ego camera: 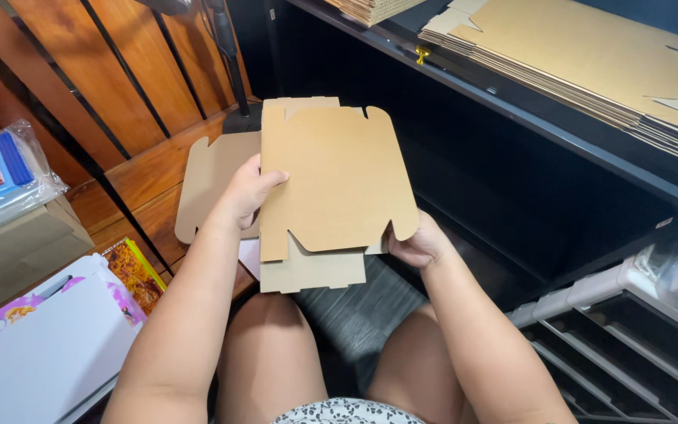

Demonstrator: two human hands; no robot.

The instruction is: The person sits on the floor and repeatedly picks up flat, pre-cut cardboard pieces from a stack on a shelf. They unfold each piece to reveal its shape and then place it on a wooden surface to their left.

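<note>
Presently, flat brown cardboard box blank [331, 184] held above the lap, left hand [246, 192] grasping its left edge, right hand [417, 245] gripping its lower right corner, stack of cardboard sheets [590, 63] on dark shelf [512, 106] beyond

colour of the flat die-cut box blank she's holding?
Plain brown, unprinted flat die-cut cardboard box blank; head view, the only one, shows it clearly.
</note>
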